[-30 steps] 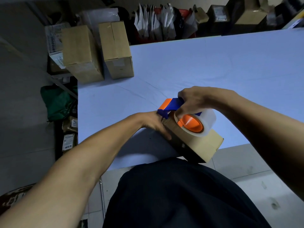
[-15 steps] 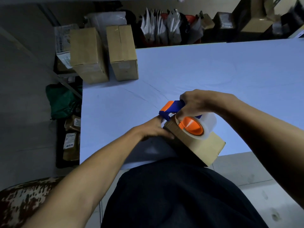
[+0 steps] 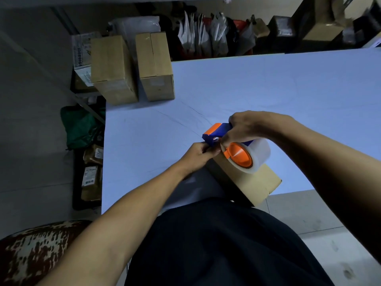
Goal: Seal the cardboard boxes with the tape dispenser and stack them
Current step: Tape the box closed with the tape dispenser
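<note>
A small cardboard box (image 3: 253,182) lies at the near edge of the pale blue table (image 3: 268,89), partly overhanging it. A blue and orange tape dispenser (image 3: 237,149) with a clear tape roll sits over the box's far end. My right hand (image 3: 249,126) grips the dispenser's blue handle from above. My left hand (image 3: 198,155) has its fingers curled at the dispenser's front, pinching there by the blade; whether it holds the tape end is hidden. Two taller cardboard boxes (image 3: 154,67) stand side by side at the table's far left corner.
Beyond the table's far edge are white bags (image 3: 204,36) and dark parcels. Left of the table, on the floor, lie a green bag (image 3: 80,126) and labelled packages (image 3: 90,178). A patterned cushion (image 3: 35,250) shows at the lower left.
My left hand has left the box's side and moved up to the dispenser's front, fingers now curled there. The right hand and dispenser have stayed over the box.
</note>
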`<state>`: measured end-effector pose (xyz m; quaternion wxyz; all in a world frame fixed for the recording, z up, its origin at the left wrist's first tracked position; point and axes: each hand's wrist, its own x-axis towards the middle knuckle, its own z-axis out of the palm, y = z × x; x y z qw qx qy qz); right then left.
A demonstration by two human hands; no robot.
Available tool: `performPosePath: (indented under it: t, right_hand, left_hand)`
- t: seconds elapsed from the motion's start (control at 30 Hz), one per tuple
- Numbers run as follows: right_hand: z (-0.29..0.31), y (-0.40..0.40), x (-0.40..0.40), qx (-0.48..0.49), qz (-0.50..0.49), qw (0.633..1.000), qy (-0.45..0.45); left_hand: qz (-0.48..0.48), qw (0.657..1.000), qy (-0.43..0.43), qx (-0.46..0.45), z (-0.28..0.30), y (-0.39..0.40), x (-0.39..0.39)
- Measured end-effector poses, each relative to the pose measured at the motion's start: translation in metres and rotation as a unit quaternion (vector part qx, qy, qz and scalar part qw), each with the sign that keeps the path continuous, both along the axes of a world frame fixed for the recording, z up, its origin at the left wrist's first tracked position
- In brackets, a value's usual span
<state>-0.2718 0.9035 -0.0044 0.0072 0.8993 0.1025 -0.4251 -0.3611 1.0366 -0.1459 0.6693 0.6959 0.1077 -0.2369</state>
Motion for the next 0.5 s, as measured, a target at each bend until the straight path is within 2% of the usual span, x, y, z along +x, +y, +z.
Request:
performPosePath:
  t: [0.13,0.5]
  right_hand:
    - [0.002,-0.001,-0.005,-0.001,-0.011,1.0,0.011]
    - [0.003,-0.012,-0.036,0.039,-0.074,0.995,-0.059]
  left_hand:
    - [0.007,0.999,-0.02,0.027,0.003,-0.003,-0.003]
    - [-0.034,0.989,-0.059,0.132,0.003,-0.007,-0.003]
